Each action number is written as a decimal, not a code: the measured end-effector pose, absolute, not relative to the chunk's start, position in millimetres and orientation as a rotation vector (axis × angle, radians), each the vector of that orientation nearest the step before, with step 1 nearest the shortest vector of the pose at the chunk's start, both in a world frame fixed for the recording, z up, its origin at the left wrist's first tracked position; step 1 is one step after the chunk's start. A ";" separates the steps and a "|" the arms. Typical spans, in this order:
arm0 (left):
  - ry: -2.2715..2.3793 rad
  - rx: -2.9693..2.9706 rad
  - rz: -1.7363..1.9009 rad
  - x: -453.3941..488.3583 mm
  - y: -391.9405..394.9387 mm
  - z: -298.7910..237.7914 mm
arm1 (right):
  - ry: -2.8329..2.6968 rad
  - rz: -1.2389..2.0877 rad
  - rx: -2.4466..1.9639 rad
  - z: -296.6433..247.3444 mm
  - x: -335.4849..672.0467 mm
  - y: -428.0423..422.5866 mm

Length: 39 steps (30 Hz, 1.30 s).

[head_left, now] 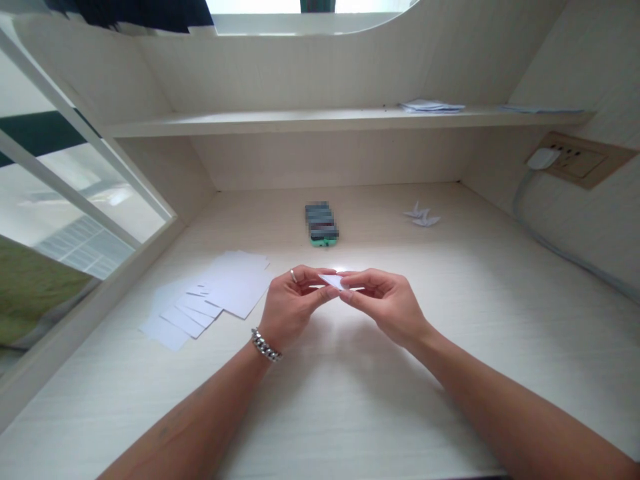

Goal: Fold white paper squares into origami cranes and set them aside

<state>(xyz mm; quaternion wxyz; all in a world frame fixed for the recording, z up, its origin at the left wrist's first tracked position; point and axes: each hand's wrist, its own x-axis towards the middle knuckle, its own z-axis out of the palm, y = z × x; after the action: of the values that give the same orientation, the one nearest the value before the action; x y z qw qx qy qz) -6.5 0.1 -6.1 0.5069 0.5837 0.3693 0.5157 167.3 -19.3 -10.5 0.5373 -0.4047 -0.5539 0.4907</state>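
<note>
A small folded piece of white paper (332, 281) is pinched between both hands above the desk, near the middle of the view. My left hand (295, 300), with a ring on one finger and a chain bracelet at the wrist, grips its left side between thumb and fingertips. From the other side, my right hand (384, 298) holds the paper's right edge the same way. The fingers partly cover the paper. To the left of my left hand, several white paper sheets (240, 280) lie spread and overlapping on the desk.
A phone-like device with a green edge (324, 241) lies beyond my hands, its face blurred. Small folded white paper pieces (423, 217) rest at the back right. Papers (431, 106) lie on the shelf (300, 124). A plug (543, 159) with a grey cable (565, 252) sits in the right wall's socket.
</note>
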 end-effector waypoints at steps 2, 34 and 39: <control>0.876 1.373 1.266 -5.8 -0.8 -6.6 | -1.313 1.165 -0.955 -10.7 165.7 -20.8; 0.928 1.215 1.344 -1.3 2.4 -11.9 | -1.490 0.738 -1.042 -9.7 163.2 -23.6; 0.949 1.198 1.336 1.2 0.2 -10.3 | -1.473 0.787 -1.112 -11.1 162.8 -22.5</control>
<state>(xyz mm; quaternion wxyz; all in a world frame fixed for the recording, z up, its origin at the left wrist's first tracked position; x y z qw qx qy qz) 1.2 0.2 -10.3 0.5275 0.5014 0.3972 0.5591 162.8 -22.5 -11.1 0.5377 -0.4673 -0.6190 0.3306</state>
